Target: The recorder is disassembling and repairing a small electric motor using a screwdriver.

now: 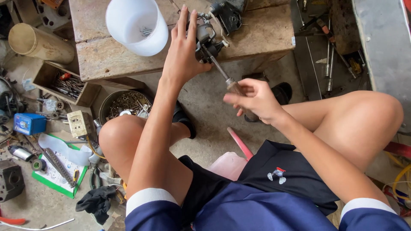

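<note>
Nearest the camera are the person's dark blue shorts (257, 201) and bare knees, spread either side of a concrete floor (214, 115). From there the left forearm runs straight away to the left hand (185, 53), which lies flat-fingered against the left side of a small dark metal engine part (207, 40) at the near edge of a worn wooden bench (102, 55); the fingers point away, the thumb hooks round the part's near side, so the hand steadies it rather than closing fully around it. The right arm comes in from the right, bent at the elbow, and the right hand (254, 99) is wrapped tight round the brown handle of a screwdriver (222, 72). Its shaft slants up and left from the fist into the part, just right of the left thumb; the tip is hidden, probably seated in a screw. A white plastic tub (137, 25) holding a few screws stands on the bench left of the left hand. Below the bench, a round tin of mixed screws (128, 105) sits by the left knee.
</note>
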